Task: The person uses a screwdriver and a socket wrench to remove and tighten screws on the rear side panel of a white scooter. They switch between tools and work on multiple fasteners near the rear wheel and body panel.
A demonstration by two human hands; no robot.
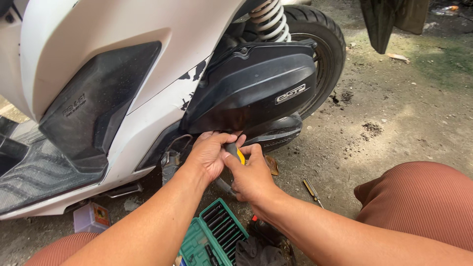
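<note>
A yellow-and-black screwdriver handle (pixel 237 153) was gripped between both hands under the scooter's black engine cover (pixel 251 86), the right hand (pixel 252 178) clenched around its lower part and the left hand (pixel 209 155) closed over its top. The tool would best be kept square to the fastener and pressed in firmly, so slipping was avoided. The handle lay between the palms, its tip hidden beneath the cover, with a green socket set case (pixel 213 236) near the wrists.
</note>
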